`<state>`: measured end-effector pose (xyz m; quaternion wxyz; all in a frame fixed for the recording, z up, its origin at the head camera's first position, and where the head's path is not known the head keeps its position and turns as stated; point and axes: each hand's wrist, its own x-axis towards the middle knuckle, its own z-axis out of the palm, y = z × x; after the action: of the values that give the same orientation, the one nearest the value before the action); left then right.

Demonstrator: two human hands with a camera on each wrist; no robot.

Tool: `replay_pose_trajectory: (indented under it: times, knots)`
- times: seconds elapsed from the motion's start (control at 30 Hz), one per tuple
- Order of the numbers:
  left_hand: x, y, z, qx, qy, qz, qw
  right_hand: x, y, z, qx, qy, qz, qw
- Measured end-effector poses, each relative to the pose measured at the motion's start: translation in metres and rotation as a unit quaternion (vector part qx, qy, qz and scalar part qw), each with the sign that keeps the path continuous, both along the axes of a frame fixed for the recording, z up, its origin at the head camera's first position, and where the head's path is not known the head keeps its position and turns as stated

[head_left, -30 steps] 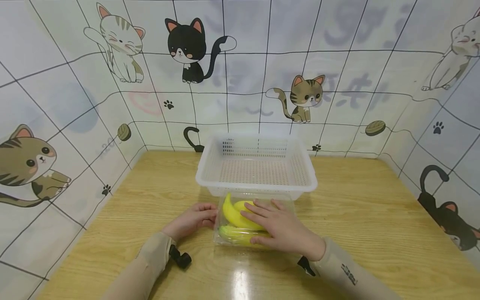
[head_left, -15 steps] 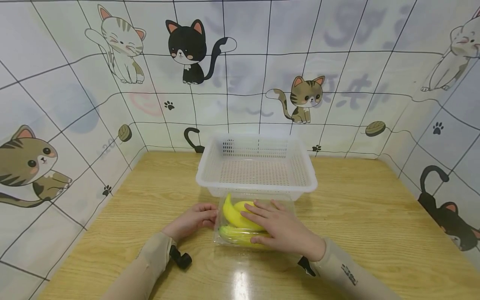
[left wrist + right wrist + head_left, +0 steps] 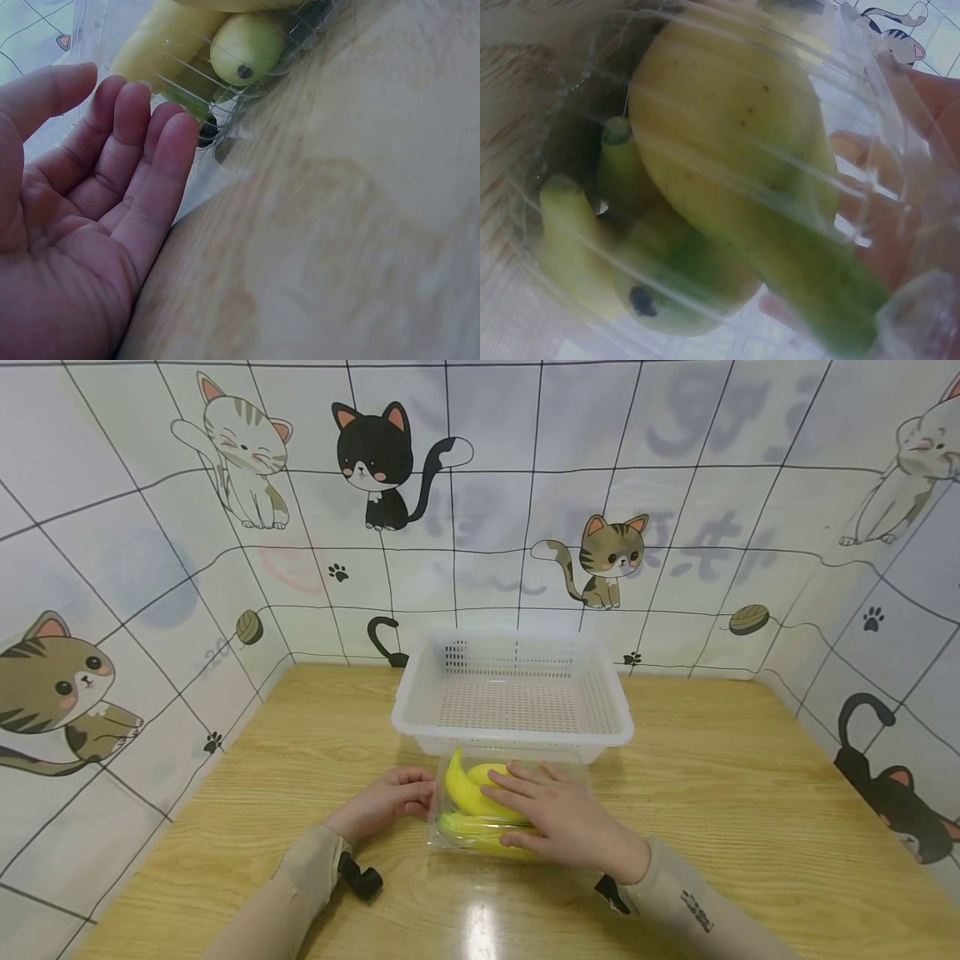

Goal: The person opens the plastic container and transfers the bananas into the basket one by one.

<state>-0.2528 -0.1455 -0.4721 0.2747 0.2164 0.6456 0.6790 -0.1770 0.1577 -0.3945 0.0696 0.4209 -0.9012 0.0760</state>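
A clear plastic clamshell box (image 3: 574,765) lies on the table, with bananas (image 3: 467,793) and other yellow-green, fruit-like pieces (image 3: 474,832) inside. My right hand (image 3: 564,817) rests on its lid with the fingers spread, covering part of the contents. In the right wrist view a large speckled piece (image 3: 727,120) and a dark-tipped piece (image 3: 682,281) show through the plastic. My left hand (image 3: 388,802) is at the box's left side. Its fingers bend loosely, palm toward the box, fingertips right by the clear wall, as the left wrist view shows; nothing is in it.
Just behind the box stands a white perforated plastic basket (image 3: 401,714), its front edge overlapping the box's rear in the head view. The wood-grain table (image 3: 720,793) is bordered by a cat-patterned sheet (image 3: 495,510) at the back and sides.
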Motion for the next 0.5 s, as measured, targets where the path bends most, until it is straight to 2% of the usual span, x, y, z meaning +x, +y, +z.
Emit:
replay_pose_trajectory:
  times: [0.5]
  knots:
    - [-0.0004,-0.001,-0.0007,-0.004,0.0,-0.004,1.0,-0.0005,-0.0004,-0.0013,0.001,0.007,0.004,1.0]
